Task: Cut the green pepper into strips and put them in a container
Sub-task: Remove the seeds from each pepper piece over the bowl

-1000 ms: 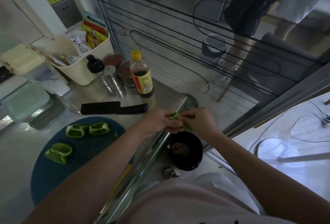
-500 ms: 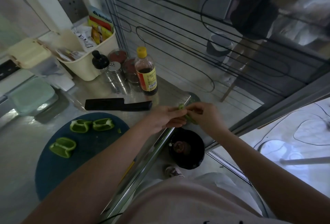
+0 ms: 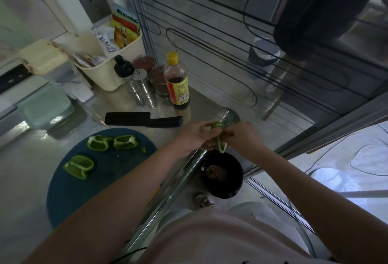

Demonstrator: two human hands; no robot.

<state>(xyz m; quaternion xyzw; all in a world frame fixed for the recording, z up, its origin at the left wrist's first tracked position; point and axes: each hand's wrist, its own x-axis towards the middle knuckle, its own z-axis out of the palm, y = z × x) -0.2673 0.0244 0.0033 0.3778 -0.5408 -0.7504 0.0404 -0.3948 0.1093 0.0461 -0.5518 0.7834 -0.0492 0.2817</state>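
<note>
The pepper piece (image 3: 219,140) hangs at frame centre, pinched from either side by the left hand (image 3: 195,137) and the right hand (image 3: 243,137), above the bin (image 3: 236,186). This looks like de-seeding: keep it over the bin and tear the white ribs off cleanly, sparing the flesh. Three pieces (image 3: 125,142) lie on the board (image 3: 100,190), centre left, with the knife (image 3: 142,119) above them.

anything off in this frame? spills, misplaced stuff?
No spill or damage visible. One oddity: the left hand and right hand hold a green pepper piece past the counter edge, above the black bin, not over the cutting board. A small green scrap lies loose on the board.
</note>
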